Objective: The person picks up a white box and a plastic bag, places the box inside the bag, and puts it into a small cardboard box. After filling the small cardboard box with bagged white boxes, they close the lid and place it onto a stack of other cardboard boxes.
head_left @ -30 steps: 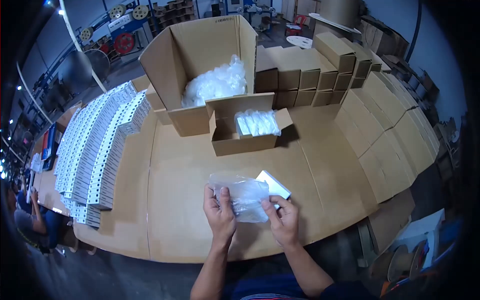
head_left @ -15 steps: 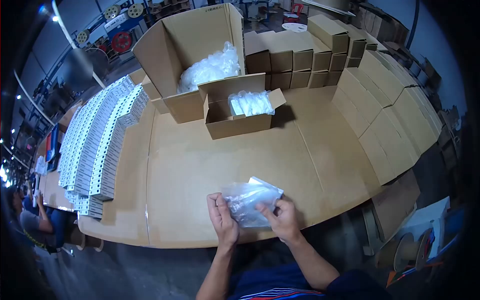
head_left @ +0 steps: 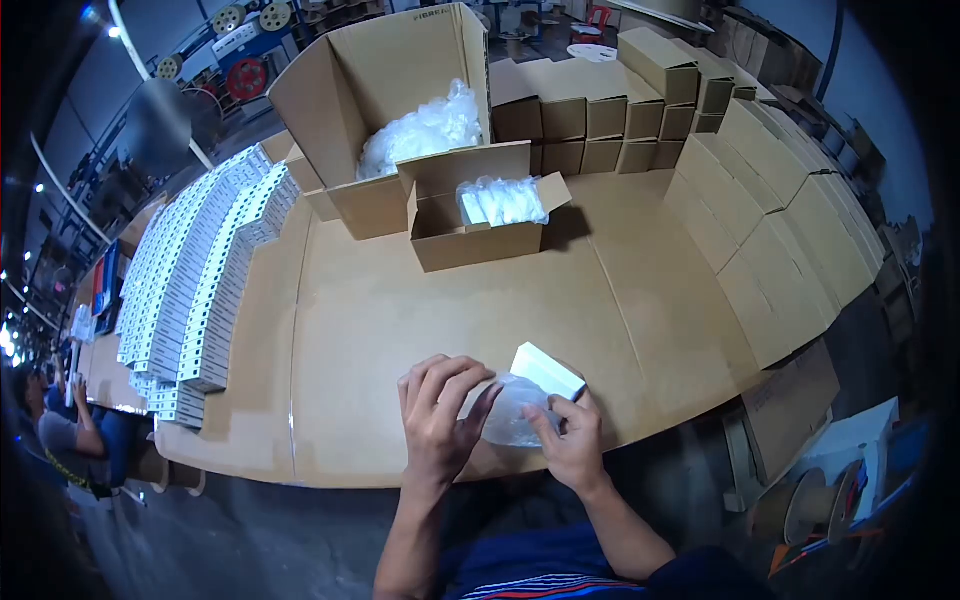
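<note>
My right hand (head_left: 572, 440) grips a small white box (head_left: 550, 372) together with a clear plastic bag (head_left: 512, 420); the thumb presses on the bag and the fingers lie behind. The box sticks out beyond the bag on the far side, tilted. My left hand (head_left: 440, 412) is raised at the bag's left edge, its fingers curled but apart, the thumb right by the plastic. Ahead of both hands, an open cardboard box (head_left: 480, 250) holds several plastic-wrapped white boxes (head_left: 505, 203) in its right part.
Behind stands a larger carton (head_left: 375, 210) heaped with clear plastic bags (head_left: 425, 132). Long stacks of small white boxes (head_left: 205, 300) line the left. Closed cardboard boxes (head_left: 770, 230) pile up at the right and back of the cardboard-covered table (head_left: 450, 310). A person (head_left: 75, 430) sits far left.
The left hand has let go of the bag and risen with its fingers apart. More of the white box now shows in the right hand, and the bag looks bunched lower.
</note>
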A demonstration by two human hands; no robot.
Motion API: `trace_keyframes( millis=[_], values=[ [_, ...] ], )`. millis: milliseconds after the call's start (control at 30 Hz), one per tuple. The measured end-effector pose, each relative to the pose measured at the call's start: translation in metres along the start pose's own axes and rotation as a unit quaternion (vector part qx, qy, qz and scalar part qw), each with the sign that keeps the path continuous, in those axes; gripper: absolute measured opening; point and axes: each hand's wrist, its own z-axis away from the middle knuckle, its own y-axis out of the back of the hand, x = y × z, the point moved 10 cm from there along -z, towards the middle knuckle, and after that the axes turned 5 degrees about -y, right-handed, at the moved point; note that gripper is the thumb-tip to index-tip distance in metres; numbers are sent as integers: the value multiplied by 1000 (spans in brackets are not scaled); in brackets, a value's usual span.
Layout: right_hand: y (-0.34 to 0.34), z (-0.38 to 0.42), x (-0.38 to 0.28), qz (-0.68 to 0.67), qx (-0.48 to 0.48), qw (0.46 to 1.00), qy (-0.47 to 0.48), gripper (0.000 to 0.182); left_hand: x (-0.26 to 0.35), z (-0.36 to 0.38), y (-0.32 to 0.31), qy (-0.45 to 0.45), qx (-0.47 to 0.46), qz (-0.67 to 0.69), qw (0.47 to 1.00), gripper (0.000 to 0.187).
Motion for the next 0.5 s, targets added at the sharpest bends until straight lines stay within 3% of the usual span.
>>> trace_keyframes(
  millis=[133, 200, 500],
  values=[
    [-1, 3, 14, 11, -9, 999, -49, 28, -5, 11, 2, 13, 60, 30, 998, 28],
    [-1, 3, 20, 16, -17, 998, -59, 28, -3, 11, -1, -2, 48, 22, 999, 29],
    [-3, 1, 13, 3, -6, 1000, -16, 27, -1, 1, -2, -1, 41, 13, 999, 30]
  ],
)
